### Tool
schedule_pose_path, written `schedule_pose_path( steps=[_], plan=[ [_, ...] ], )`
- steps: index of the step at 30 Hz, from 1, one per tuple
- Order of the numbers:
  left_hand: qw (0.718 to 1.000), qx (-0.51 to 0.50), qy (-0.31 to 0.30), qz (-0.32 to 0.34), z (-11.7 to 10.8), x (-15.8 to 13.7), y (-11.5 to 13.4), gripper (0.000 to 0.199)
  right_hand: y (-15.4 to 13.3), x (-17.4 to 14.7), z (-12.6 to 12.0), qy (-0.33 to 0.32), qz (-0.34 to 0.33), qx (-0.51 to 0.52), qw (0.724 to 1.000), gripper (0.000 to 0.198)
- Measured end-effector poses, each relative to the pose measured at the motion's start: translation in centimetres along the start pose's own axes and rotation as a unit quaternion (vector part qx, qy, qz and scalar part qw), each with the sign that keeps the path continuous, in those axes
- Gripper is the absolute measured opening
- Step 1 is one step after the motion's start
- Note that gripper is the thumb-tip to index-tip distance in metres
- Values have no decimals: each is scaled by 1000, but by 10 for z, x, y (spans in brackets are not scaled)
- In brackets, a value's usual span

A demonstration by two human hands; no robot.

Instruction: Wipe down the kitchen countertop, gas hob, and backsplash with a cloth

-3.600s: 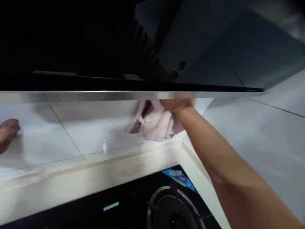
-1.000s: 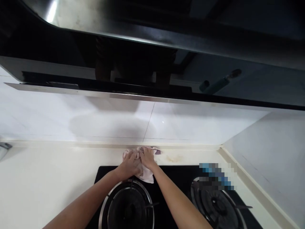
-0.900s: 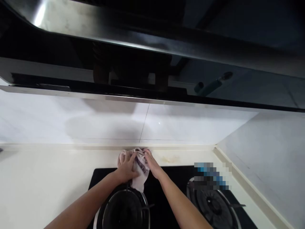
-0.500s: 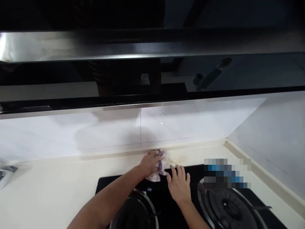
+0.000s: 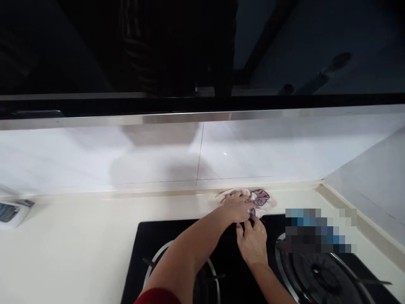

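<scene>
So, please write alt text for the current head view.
A left hand rests on a patterned pink cloth on the counter behind a black stove, right hand close in front. A dark hood hangs above; white bottle at far left.

Two hands [image 5: 237,207] [image 5: 254,244], one cloth [image 5: 261,197], two burners [image 5: 203,287] [image 5: 316,272] (plus one bottle [image 5: 13,214]).

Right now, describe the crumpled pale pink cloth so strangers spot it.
Find the black glass cooktop. On the cream counter strip behind it, under the bare left hand, lies the crumpled pale pink cloth, set apart by its purple leaf-shaped print.
</scene>
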State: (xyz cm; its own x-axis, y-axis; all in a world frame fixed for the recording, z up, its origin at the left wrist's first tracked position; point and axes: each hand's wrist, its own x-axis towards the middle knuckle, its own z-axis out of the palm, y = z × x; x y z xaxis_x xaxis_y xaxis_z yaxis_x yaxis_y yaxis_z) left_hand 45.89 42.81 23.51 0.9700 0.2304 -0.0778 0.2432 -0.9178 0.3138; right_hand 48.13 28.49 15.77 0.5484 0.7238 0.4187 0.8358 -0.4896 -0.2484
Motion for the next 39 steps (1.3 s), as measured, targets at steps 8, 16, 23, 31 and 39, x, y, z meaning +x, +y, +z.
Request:
schedule_pose_path(
  steps=[8,16,23,31,39],
  plan=[
    [998,38,-11,-57,-29,-154,-98,47,0,-3,1,0,-7,10,1000,46],
    [952,87,35,-291,-40,-334,-165,54,1,-5,1,-12,-5,-3,1000,47],
    [932,116,107,-326,-46,-366,-184,42,-5,-3,1,-5,-5,-1,1000,45],
    [992,66,33,-103,-25,-177,-94,45,-8,1,-2,33,22,92,995,36],
    [997,-7,-79,-5,-15,20,-1,70,-12,7,-12,94,72,204,972,17]
  ],
)
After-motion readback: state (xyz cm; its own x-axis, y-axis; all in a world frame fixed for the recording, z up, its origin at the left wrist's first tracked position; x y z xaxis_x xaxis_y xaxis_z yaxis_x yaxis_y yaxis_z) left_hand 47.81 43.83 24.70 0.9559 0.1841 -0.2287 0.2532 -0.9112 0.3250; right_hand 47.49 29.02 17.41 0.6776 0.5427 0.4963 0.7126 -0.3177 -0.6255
